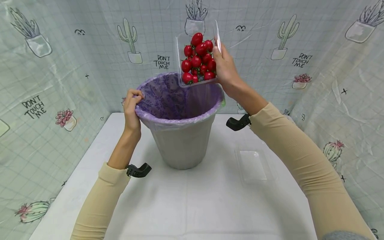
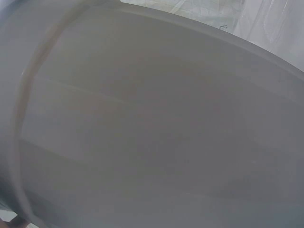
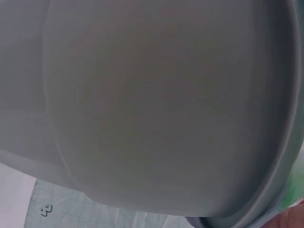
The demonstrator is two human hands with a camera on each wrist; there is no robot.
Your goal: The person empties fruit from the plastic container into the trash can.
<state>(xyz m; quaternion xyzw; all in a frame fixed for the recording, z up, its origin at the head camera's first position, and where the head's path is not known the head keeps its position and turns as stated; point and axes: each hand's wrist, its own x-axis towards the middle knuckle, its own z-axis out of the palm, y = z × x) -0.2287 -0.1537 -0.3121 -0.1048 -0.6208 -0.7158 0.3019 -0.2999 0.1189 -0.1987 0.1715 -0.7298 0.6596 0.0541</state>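
A grey bin [image 1: 183, 146] lined with a purple patterned bag [image 1: 162, 96] stands on the white table, its liner folded over the rim. My left hand [image 1: 132, 106] grips the bin's left rim, fingers curled over the liner. Above the bin's right part, my right hand [image 1: 225, 68] holds a clear plastic tray [image 1: 180, 73] by its right side. Several red cherry tomatoes [image 1: 196, 61] lie in the tray, which is tilted toward the head camera. Both wrist views are filled by the bin's grey wall [image 2: 161, 118], and the right wrist view shows its rim [image 3: 285, 137].
A clear plastic lid [image 1: 253, 165] lies flat on the white table [image 1: 186, 203], right of the bin. Behind and at both sides hangs a grid-patterned sheet [image 1: 99, 43] with cactus drawings. Black wrist devices [image 1: 139, 170] jut inward from both forearms.
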